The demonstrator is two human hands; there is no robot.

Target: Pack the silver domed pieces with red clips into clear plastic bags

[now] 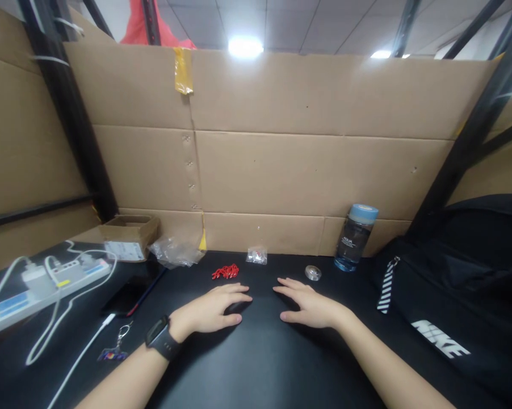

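Note:
My left hand [215, 308], with a dark watch on its wrist, rests on the black tabletop [256, 363], fingers apart and holding nothing. Just beyond its fingertips lies a small bundle of red cords [225, 271]. My right hand [305, 304] is likewise spread on the table and holds nothing. A small round clear object [313, 273] sits right behind it. Between the two hands, farther back near the cardboard wall, is a small clear plastic packet [256, 255]; its contents are too small to make out.
At left are a white power strip [81, 277] with cables, a phone [133, 293], a keychain [118, 346], an open cardboard box [130, 236] and a crumpled plastic bag [176, 251]. A blue-lidded bottle [355, 241] and a black backpack [464, 284] stand at right.

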